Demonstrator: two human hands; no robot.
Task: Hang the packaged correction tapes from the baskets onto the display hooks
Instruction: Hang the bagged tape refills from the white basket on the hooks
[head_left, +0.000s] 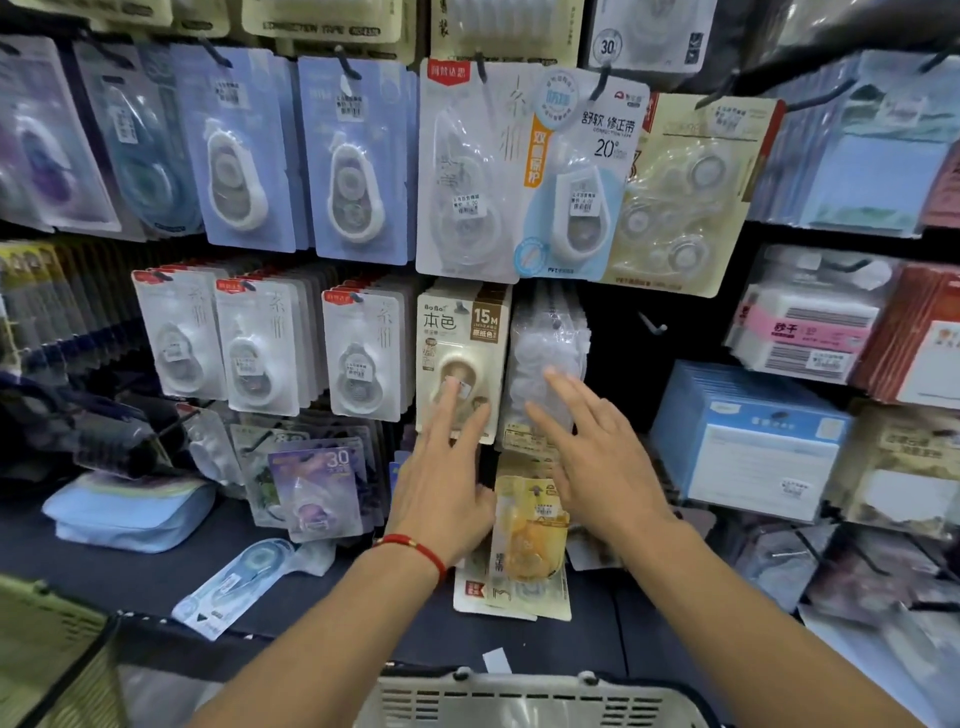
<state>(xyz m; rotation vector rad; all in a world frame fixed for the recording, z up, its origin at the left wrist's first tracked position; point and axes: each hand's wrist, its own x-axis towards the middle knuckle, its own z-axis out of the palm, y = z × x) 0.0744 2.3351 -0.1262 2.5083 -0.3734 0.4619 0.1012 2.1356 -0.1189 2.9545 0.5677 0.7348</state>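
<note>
Nearest: grey basket rim at bottom edge, a second, olive basket at far left; contents hard to tell. Just beyond, loose pkgs lie on the dark shelf: a blue correction tape pack and a yellow pack on a small pile below the hands.

Left hand w/ red bracelet: fingers spread, holding nothing, tips on the beige 15M pack hanging in front. Right hand: also splayed & empty, tips on the clear bagged stack beside it. Hands are apart, side by side.

Looks like squaring up the hung rows. To do it well: push both stacks flat toward the back so hook tips are free, then take one pkg at a time. An empty hook sits right of the clear stack, probably next slot. Match type w/ row.
</note>
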